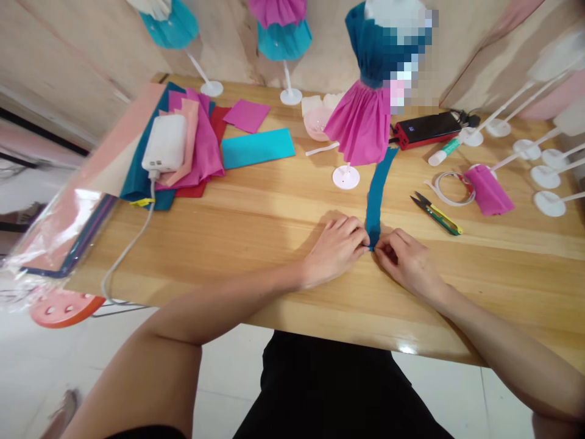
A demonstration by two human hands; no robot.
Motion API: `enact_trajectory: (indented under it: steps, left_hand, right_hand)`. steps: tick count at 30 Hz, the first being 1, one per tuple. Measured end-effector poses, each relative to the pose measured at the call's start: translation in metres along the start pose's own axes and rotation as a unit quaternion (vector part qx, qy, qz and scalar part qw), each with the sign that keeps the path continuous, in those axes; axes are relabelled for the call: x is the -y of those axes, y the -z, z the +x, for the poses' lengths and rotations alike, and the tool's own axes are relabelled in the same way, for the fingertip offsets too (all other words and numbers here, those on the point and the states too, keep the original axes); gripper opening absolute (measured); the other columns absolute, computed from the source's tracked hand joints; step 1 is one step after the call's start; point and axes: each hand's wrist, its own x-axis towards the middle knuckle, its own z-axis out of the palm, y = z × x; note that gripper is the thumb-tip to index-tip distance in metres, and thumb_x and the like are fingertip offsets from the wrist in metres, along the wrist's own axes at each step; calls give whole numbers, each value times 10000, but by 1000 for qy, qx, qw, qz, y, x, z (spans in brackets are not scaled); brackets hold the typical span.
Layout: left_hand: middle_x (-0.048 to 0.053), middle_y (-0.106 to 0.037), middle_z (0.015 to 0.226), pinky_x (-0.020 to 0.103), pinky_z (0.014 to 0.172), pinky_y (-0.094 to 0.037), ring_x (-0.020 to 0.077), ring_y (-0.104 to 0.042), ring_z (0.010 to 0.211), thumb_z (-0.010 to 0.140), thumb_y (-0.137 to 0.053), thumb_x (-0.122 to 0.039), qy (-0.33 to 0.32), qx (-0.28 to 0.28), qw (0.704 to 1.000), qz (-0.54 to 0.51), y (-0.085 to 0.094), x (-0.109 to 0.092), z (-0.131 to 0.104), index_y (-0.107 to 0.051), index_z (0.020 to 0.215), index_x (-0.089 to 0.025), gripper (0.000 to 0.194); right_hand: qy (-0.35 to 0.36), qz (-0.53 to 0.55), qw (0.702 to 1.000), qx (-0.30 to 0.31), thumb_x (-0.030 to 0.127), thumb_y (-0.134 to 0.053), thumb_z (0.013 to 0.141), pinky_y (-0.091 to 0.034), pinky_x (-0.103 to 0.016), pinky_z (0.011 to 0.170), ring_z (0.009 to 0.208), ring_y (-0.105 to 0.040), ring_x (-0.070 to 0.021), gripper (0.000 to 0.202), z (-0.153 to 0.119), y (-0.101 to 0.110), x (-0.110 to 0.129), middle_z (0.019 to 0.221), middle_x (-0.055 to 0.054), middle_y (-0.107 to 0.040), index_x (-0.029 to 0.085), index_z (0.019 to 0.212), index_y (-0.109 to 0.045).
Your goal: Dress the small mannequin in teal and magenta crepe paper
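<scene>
A long teal strip (376, 195), which looks like fabric or crepe paper, lies on the wooden table (274, 207) and runs away from me toward a small doll dress. My left hand (339, 249) pinches the strip's near end from the left. From the right, my right hand (406, 259) pinches the same end, its fingertips close to the left ones. The near edge looks narrow or folded between them; the fingertips partly hide it. Beyond the strip stands the dress (359, 122), teal on top with a magenta skirt, on a white round-based stand (346, 177).
Thread snips (436, 213), a coiled white cord (454, 188), a magenta folded piece (488, 190), a glue stick (444, 152) and a black-red power bank (427, 129) lie right. Left are a cabled white power bank (165, 143) on coloured sheets and a turquoise piece (258, 148). Several white stands line the back.
</scene>
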Motion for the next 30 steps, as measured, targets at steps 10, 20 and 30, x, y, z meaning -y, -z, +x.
enact_trajectory:
  steps: [10,20,30]
  left_hand:
    - [35,-595,1019,349,897,-352,187,-502,1023,971,-390,-257,-17,20,999,19,1,-2,1,-568,939,-191,192]
    - [50,-615,1064,377,928,-370,208,-524,1047,950,-444,-271,-13,10,1000,-3,1,-1,0,-556,1068,-203,176]
    - [47,-611,1038,358,935,-372,188,-523,1035,973,-399,-273,-18,13,1000,-14,-3,2,2,-598,1003,-193,217]
  right_hand:
    - [15,-19,1000,-5,268,-536,921,-473,-295,696,901,-612,-194,116,0,3,2,983,-67,-613,216,1006,-596]
    - [10,-3,1000,-5,273,-537,912,-477,-323,673,875,-616,-214,99,-1,3,3,977,-81,-622,217,979,-584]
    - [6,-9,1000,-7,319,-561,905,-493,-333,695,890,-614,-222,195,-1,4,5,1012,-90,-614,216,1069,-583]
